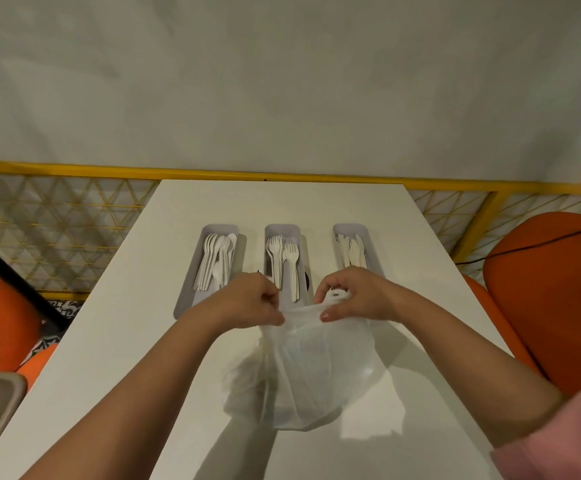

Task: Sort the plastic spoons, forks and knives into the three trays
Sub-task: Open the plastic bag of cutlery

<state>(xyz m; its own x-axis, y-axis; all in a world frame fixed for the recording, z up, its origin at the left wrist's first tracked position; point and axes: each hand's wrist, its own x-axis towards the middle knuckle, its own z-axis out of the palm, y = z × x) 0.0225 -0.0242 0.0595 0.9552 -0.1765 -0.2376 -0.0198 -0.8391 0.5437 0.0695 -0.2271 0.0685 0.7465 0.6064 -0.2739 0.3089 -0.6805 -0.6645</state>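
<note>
Three trays [282, 226], two hands [251, 299] gripping one bag [311, 372].

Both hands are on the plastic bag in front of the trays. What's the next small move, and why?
Probably pull open the top of the bag: the left hand and right hand each pinch its gathered top, and whether anything is left inside can't be seen.

Cafeteria-like spot: white table [109, 341], orange chairs [552, 306], yellow lattice railing [74, 167].
</note>
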